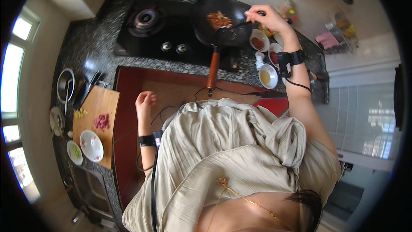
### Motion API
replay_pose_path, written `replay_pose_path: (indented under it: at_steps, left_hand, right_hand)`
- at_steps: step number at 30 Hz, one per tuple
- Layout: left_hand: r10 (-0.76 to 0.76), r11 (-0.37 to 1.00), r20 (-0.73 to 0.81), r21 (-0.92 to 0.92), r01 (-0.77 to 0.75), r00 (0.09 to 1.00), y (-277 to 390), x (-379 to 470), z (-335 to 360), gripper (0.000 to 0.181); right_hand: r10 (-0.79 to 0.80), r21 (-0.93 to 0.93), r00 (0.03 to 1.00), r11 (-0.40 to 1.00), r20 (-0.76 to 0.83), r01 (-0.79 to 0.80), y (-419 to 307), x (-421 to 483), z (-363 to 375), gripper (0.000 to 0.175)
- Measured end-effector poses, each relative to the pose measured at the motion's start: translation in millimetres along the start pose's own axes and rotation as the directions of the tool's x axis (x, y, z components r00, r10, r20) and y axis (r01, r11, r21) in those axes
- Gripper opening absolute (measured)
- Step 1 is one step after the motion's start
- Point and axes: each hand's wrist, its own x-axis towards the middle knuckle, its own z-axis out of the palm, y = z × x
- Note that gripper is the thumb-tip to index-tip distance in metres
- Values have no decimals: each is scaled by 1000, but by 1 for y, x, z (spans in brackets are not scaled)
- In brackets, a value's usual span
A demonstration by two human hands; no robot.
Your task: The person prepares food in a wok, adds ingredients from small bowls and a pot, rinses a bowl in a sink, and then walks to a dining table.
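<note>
My right hand (265,17) grips the dark handle of a cooking spatula (229,32), whose blade rests inside a black wok (201,25). Browned, chopped food (219,20) lies in the wok beside the blade. The wok sits on a black glass gas hob (145,46), with its wooden handle (213,67) towards my body. My left hand (145,101) hangs in front of the counter with its fingers loosely curled, holding nothing, and touches neither wok nor board.
Small bowls, one with yellowish liquid (267,76), stand right of the hob. At left, a wooden cutting board (109,103) bears diced raw meat (101,121) and a white bowl (91,145). A cleaver (84,91) and metal pot (65,85) lie beyond. The sink (91,188) is lower left.
</note>
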Motion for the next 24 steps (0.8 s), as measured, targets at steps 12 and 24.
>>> replay_pose_path:
  at_steps: [12,24]
  left_hand:
    - [635,657,-713,701,278,298,-32,-12,-164,30]
    - [353,692,-879,475,544,320,-12,0,-196,75]
  right_hand:
    - [-192,-124,856,981,-481,150,109,-35,37,19]
    - [326,465,595,880,-735,93,61,-57,55,28]
